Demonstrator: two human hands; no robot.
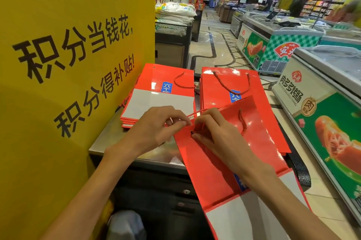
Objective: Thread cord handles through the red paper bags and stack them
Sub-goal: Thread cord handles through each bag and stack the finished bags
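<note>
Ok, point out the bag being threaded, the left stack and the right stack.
bag being threaded [224,157], head view, red front panel.
left stack [162,77], head view, top bag's red face.
right stack [218,91], head view, top bag's red face.

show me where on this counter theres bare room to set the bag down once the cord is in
Bare steel shows on the counter near its front edge, between the yellow sign and the left hand, in front of the left stack. The back is crowded: the right stack sits beside the left, with only a narrow gap between them.
</note>
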